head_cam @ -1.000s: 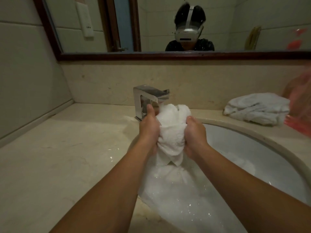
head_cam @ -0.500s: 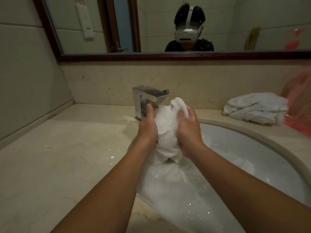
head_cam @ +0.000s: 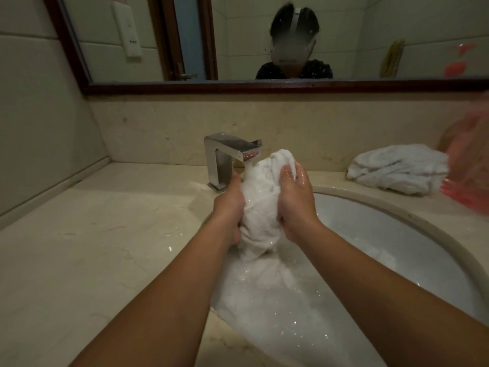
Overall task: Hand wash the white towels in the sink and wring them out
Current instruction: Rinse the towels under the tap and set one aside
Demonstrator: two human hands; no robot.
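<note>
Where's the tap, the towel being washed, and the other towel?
tap [head_cam: 230,145], head view, top of the metal spout.
towel being washed [head_cam: 258,197], head view, bunched middle part.
other towel [head_cam: 397,172], head view, middle of the heap.

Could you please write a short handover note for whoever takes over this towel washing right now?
Left hand and right hand both grip the bunched soapy white towel above the white oval sink, by the square chrome faucet. Its lower end trails in the suds.
A second crumpled white towel lies on the beige counter, right of the sink; I cannot tell whether it has been washed.
Done: held towel lathered.
Left: rinse it, wring it out, see to the other towel.
</note>
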